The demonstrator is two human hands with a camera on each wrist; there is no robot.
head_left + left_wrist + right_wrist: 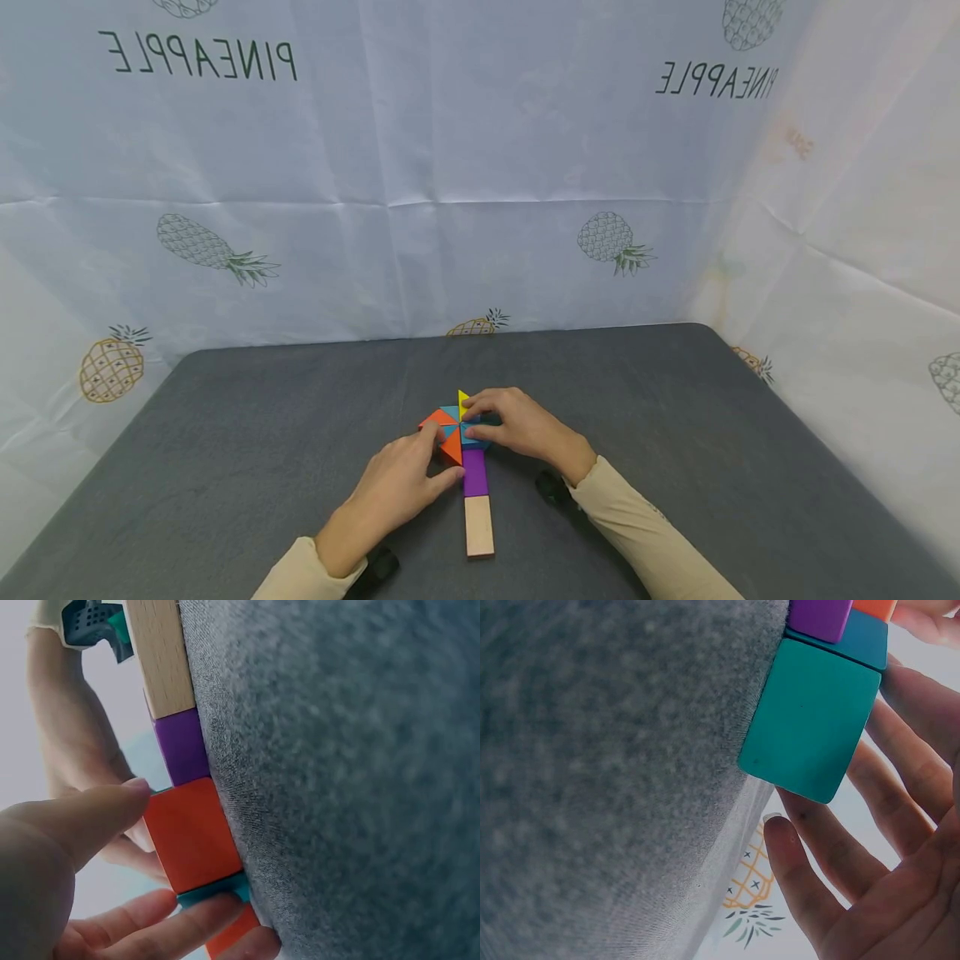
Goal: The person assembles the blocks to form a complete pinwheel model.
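Coloured triangular blocks form a pinwheel on the dark table, their points meeting at the centre. My left hand [401, 479] holds its left side, with thumb and fingers at either side of an orange triangular block [191, 836]. Across from it, my right hand [521, 425] spans a teal triangular block [814, 720]; in the head view its fingers partly cover that side. A yellow triangular block [462, 402] points away at the top. Below the pinwheel, a purple block [475, 473] lies in line with a plain wooden block [479, 527].
The grey-black table [262, 442] extends around the blocks on all sides. A white cloth [480, 142] printed with pineapples hangs behind the table and along its sides. A dark wrist device [552, 487] shows beneath the right wrist.
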